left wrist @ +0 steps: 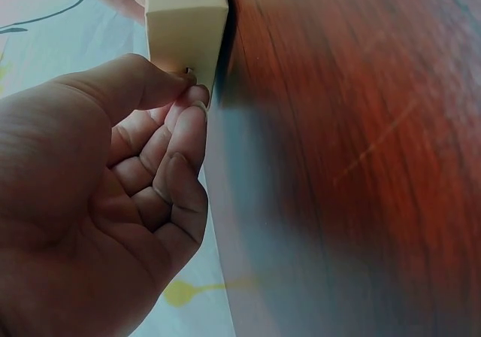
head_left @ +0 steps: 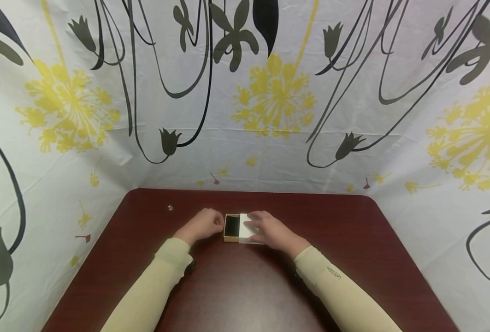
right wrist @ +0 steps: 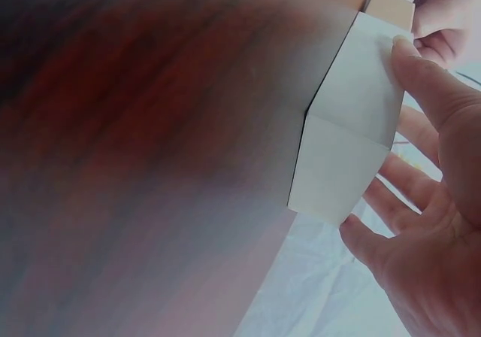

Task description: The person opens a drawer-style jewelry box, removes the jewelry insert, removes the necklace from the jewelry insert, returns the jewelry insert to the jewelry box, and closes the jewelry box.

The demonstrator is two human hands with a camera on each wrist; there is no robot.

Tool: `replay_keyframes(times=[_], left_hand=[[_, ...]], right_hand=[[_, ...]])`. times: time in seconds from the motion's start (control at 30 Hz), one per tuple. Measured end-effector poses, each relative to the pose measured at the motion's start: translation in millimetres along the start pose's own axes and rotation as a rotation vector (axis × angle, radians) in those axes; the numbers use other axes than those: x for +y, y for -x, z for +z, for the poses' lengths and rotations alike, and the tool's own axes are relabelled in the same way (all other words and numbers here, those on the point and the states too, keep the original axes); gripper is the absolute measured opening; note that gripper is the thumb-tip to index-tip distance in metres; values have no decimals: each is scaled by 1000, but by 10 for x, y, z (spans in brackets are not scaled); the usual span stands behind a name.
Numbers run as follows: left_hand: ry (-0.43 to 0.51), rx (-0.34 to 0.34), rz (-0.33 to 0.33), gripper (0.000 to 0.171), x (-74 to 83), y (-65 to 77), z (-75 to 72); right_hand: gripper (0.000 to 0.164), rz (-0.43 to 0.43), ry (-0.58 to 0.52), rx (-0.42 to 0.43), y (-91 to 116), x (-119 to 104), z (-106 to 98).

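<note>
A small slide-out box lies on the table in the head view, its white sleeve [head_left: 245, 235] pushed partly off a tan drawer [head_left: 231, 240]. Black lining [head_left: 232, 226] shows inside the drawer's exposed left part. My left hand [left wrist: 128, 171] is at the drawer's end panel [left wrist: 184, 40], thumb and index fingertip pinched together right at a small hole there; what they pinch is mostly hidden by the fingertips. My right hand [right wrist: 451, 194] grips the sleeve, thumb along the near side and fingers spread over the top and far side.
A small shiny clear object [head_left: 170, 208] sits on the table toward the back left. The dark red-brown tabletop [head_left: 245, 286] has rounded back corners. Patterned white fabric [head_left: 211, 110] hangs behind and along both sides.
</note>
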State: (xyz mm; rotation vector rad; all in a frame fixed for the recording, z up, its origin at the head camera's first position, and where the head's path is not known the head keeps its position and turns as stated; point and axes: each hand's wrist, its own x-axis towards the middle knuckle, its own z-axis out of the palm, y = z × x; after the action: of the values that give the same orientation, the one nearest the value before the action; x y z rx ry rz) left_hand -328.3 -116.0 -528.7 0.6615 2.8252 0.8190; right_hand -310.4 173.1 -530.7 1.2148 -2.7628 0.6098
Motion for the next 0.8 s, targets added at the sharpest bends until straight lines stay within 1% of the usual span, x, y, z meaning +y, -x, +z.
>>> replay_keyframes(times=[0.13, 0.53, 0.8], left_hand=[[3, 1, 0, 12, 10, -7, 3], [3, 2, -1, 12, 13, -18, 14], [-5, 4, 20, 9, -5, -45, 34]], right_hand=[[51, 8, -4, -6, 2, 4, 0], [52, -7, 14, -3, -5, 13, 2], [51, -4, 16, -5, -1, 5, 1]])
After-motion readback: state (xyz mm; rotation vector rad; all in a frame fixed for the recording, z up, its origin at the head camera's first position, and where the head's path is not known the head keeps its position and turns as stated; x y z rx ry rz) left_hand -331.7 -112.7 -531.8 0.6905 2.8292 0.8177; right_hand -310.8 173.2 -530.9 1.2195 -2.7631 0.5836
